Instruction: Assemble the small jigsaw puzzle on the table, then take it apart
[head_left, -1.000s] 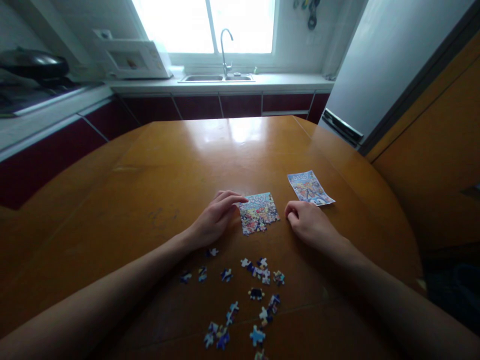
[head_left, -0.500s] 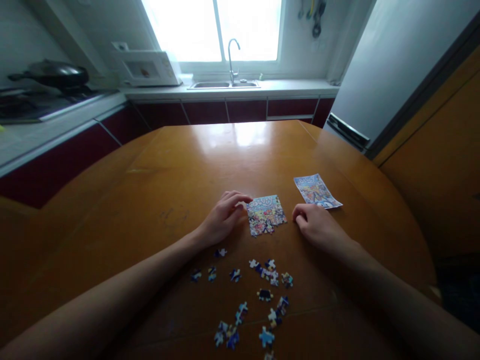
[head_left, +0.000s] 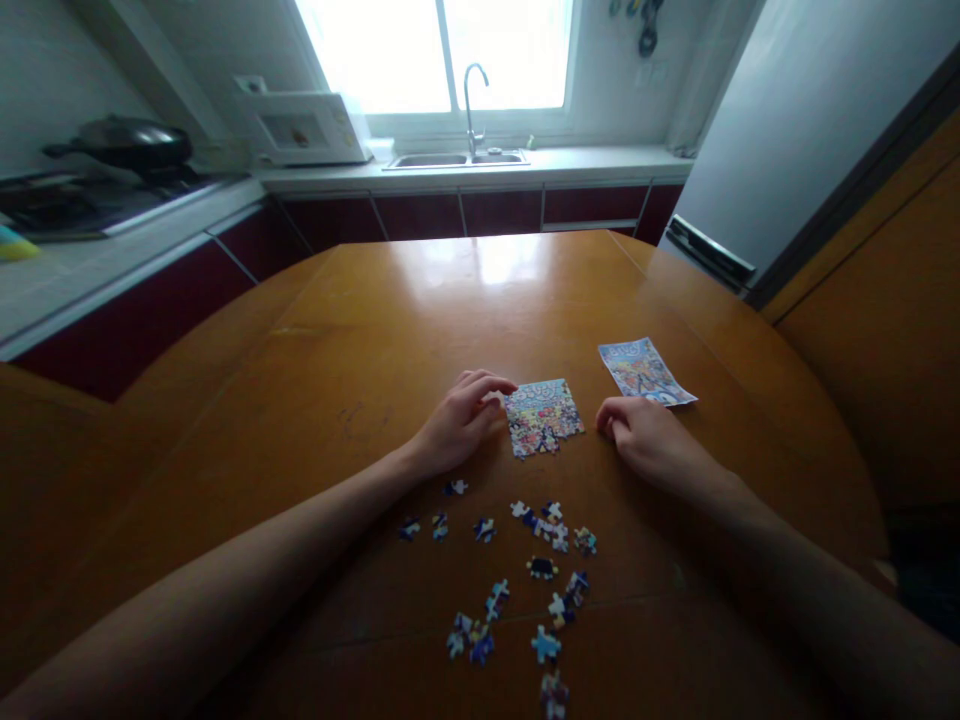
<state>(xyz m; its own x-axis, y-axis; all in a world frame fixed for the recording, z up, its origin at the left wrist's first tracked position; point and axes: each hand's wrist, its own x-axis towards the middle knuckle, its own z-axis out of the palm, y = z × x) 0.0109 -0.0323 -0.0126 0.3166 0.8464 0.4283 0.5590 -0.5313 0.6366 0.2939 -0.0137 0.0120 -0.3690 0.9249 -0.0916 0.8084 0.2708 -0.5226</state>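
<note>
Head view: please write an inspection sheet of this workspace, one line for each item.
Surface: glossy wooden table, window glare at the far edge.
Job's things: partly assembled puzzle, lower edge unfinished; loose puzzle pieces scattered nearer the person.
Clutter: printed picture card lying flat, to the right of the puzzle.
Hands: left hand, fingertips at the puzzle's left edge; right hand resting curled on the table, right of the puzzle, apart from it; whether it holds a piece cannot be told.
Cables: nothing seen.
Surroundings: kitchen counter with sink and faucet under a bright window, microwave, pan on the stove, refrigerator at right.
</note>
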